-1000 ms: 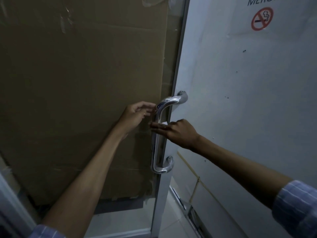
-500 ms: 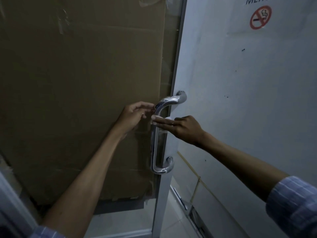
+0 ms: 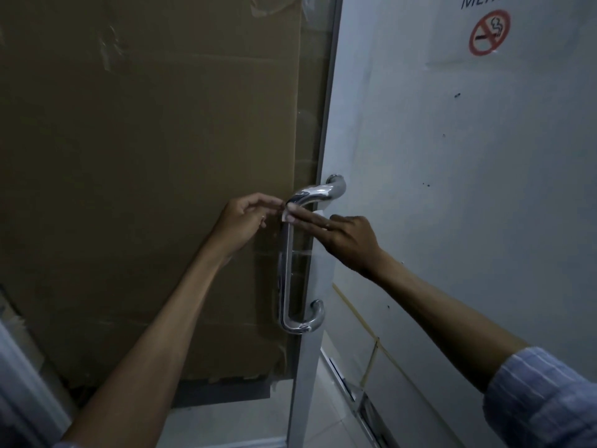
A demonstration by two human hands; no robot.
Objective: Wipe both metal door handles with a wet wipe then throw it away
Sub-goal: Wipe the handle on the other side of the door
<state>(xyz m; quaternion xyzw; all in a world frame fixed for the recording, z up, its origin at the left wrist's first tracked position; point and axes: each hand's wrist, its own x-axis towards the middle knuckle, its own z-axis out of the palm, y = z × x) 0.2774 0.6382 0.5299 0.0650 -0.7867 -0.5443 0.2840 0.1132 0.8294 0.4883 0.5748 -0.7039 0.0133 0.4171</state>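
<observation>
The wet wipe (image 3: 288, 216) sits high on the metal door handle (image 3: 286, 263), just under the top bend, showing as a small pale patch at the tips of the right hand's fingers (image 3: 305, 215). A second ago those fingers lay lower on the upright bar; they have since slid up with the wipe to where the bar curves over toward the door. By my reading the upper stretch of this handle is being rubbed now, while the long shaft below the fingers and the lower bend have yet to be covered or are already done, which cannot be told from here.

The right hand (image 3: 350, 240) has its two leading fingers stretched out straight and pressed together, flat against the wipe and the bar. The left hand (image 3: 244, 221), on the other side of the bar, is loosely curled, its fingertips drawn close and seeming to nip the far edge of the wipe; the dim light leaves that contact unsure. It has barely moved.

Only one handle is in plain sight, so the second one and the throwing away remain.

Beyond the left fingers, brown cardboard (image 3: 145, 189) covers the glass door. Above the right fingers, the white wall panel (image 3: 452, 189) carries a red no-smoking sign (image 3: 489, 32), with cropped blue letters over it reading "MERO".
</observation>
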